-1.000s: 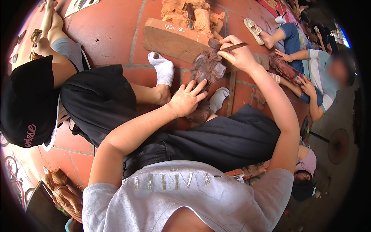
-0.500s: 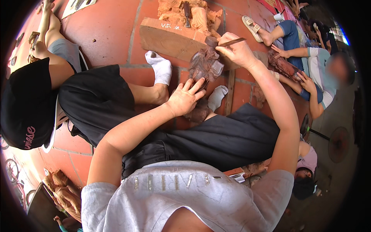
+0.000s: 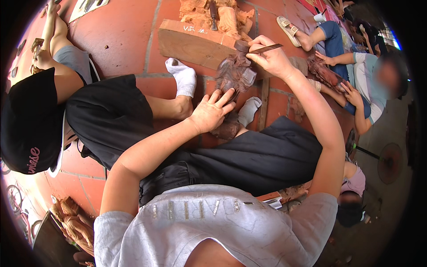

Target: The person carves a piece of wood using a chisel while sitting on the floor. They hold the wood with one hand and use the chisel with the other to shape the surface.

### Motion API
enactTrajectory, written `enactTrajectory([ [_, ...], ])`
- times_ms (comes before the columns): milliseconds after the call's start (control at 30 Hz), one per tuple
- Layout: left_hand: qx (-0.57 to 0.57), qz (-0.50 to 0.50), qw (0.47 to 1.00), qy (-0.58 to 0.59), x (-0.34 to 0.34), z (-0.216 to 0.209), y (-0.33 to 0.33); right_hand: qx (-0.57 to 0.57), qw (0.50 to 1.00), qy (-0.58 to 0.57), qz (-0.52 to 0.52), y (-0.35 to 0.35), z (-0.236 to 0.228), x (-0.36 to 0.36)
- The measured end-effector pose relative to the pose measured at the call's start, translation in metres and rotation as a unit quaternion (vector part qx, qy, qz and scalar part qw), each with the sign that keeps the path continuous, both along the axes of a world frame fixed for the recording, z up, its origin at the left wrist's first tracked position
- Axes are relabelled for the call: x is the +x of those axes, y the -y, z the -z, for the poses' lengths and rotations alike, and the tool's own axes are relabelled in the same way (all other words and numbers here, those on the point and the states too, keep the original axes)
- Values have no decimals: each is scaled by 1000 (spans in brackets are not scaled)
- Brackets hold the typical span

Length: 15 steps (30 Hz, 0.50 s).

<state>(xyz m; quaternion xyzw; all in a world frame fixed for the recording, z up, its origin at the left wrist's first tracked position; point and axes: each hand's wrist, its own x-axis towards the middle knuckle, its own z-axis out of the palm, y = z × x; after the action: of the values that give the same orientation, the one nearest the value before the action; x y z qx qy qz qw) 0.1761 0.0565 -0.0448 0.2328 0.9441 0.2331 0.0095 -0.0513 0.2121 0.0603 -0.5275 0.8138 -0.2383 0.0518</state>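
A dark reddish-brown carved wooden figure [image 3: 234,75] stands between my feet, slanting away from me. My left hand [image 3: 211,110] lies over its lower middle with the fingers partly spread, gripping it against my lap side. Close to the figure's far end, my right hand [image 3: 272,57] pinches a thin, dark, pointed flat blade [image 3: 266,48]. The blade's near end is beside the figure's top; whether its edge touches the wood cannot be told. The lower part of the carving shows below my left wrist, partly hidden by that hand.
Beyond the figure, a thick wooden block [image 3: 195,42] bears a lighter carving [image 3: 227,22] with a chisel [image 3: 213,17] on it. At right, a seated person holds a reddish carving [image 3: 327,74]. Another person in a black cap [image 3: 31,120] sits close at left. A standing fan [image 3: 390,164] is at far right.
Very little differs. The view has shifted slightly, and the blade in my right hand has tilted a touch. My left hand keeps its place on the carving.
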Motion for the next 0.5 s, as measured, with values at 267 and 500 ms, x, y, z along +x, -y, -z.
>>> enactTrajectory([
  [267,-3,-4,1000,14,1,-2,1,27,999,27,29,4,-7,0],
  [500,3,2,1000,15,0,-4,2,14,1000,7,14,3,-8,1],
])
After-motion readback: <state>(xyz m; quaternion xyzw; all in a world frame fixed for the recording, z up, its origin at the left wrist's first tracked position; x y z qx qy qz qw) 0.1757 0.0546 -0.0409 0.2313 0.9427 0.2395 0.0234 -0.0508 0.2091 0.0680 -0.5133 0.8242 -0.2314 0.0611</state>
